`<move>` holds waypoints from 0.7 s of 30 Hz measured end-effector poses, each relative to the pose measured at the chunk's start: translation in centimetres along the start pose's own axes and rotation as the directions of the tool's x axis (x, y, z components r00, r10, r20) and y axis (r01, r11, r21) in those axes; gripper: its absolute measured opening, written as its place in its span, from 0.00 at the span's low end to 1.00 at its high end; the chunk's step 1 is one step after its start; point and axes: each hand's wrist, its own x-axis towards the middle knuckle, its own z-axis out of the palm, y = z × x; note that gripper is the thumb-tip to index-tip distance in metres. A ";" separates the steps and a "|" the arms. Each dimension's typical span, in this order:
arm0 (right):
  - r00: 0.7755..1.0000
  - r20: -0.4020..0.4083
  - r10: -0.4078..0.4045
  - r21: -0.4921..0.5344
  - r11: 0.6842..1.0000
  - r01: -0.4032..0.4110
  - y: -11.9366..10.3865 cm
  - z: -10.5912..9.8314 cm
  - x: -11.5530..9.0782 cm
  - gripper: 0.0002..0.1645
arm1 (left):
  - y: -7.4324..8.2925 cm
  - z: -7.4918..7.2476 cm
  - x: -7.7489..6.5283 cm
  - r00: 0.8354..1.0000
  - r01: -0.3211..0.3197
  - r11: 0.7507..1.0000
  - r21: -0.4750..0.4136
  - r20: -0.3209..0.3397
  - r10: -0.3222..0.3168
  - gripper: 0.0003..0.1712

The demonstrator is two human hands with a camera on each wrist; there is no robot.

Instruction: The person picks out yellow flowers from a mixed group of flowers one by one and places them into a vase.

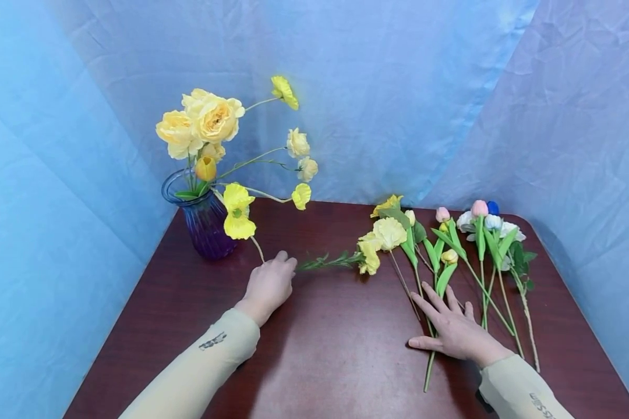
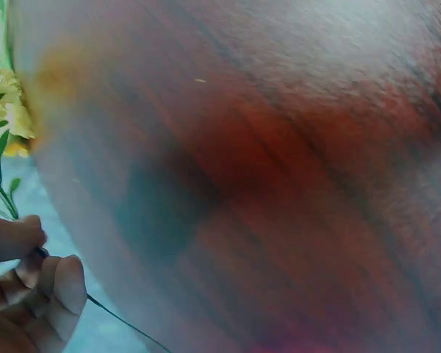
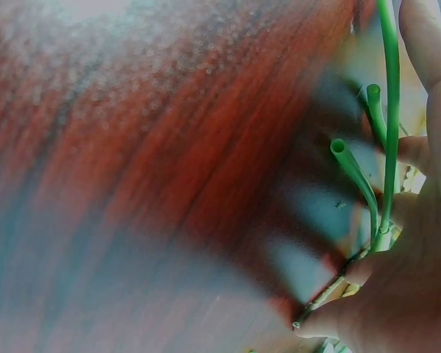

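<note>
My left hand (image 1: 269,285) pinches the stem of a yellow artificial flower (image 1: 368,256). In the head view its leafy green stem (image 1: 330,262) reaches right from the fingers; the left wrist view shows thumb and fingertips (image 2: 67,276) on a thin dark stem (image 2: 128,325). A stem piece also runs from this hand up toward a bright yellow poppy (image 1: 237,212) beside the vase (image 1: 209,230). My right hand (image 1: 453,331) lies spread over several flower stems, fingers straight. In the right wrist view, green stems (image 3: 391,110) pass beneath that hand.
The blue-purple glass vase leans slightly at the left back, holding large pale yellow blooms (image 1: 215,119), a yellow tulip (image 1: 206,168) and smaller flowers arching right. Pink tulips (image 1: 479,208), white flowers (image 1: 511,230) and a blue one (image 1: 493,208) lie at the right. Blue cloth (image 1: 372,105) hangs behind.
</note>
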 end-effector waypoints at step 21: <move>1.000 0.016 0.017 0.008 1.000 -0.017 -0.3 -0.4 -0.1 0.57 | 8.0 -12.9 -1.7 0.851 -0.346 0.906 0.243 -0.325 0.413 0.12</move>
